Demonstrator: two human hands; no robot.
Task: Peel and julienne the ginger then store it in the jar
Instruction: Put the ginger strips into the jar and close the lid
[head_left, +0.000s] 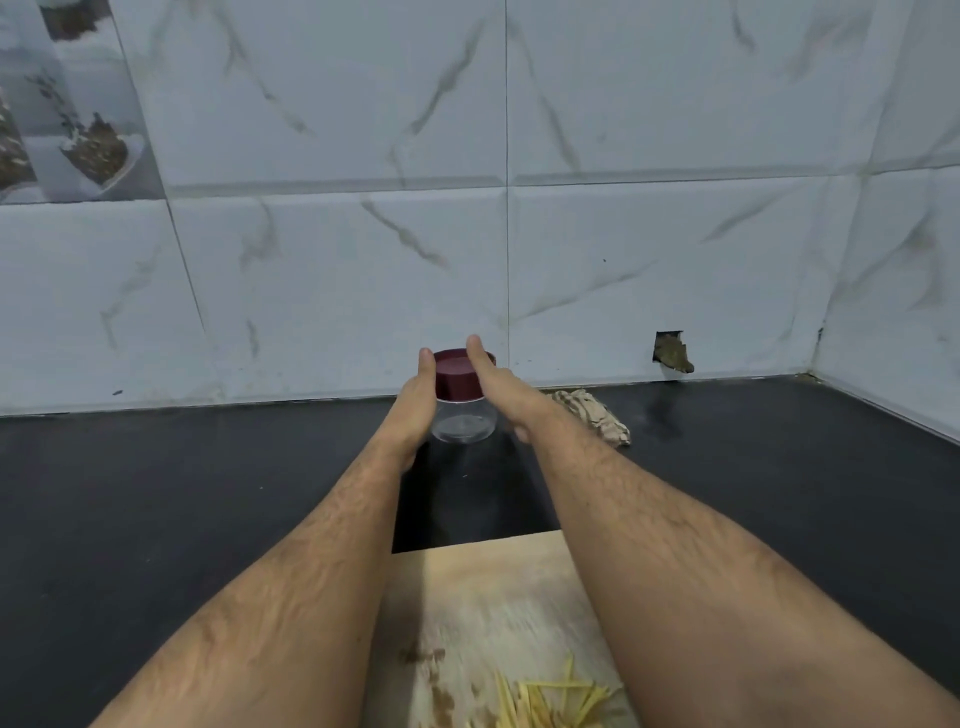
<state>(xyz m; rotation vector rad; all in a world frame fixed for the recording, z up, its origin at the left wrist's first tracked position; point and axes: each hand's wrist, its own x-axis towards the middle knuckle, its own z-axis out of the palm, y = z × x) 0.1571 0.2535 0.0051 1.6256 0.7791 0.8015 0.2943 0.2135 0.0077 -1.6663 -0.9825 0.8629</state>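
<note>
Both hands flank the upright, lidded jar (462, 415) at the counter's back: left hand (415, 400) touching its side, right hand (501, 395) alongside, fingers straight, julienned ginger (550, 701) well behind on the cutting board (478, 587).

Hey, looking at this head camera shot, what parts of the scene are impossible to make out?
- Head view: the fingers of the left hand lie behind the clear plastic jar with the dark red lid, so its grip is unseen.
- The right hand covers the jar's right side; contact is unclear.
- The pale yellow julienned ginger strips and the wooden cutting board are cut off by the bottom edge and blurred.
</note>
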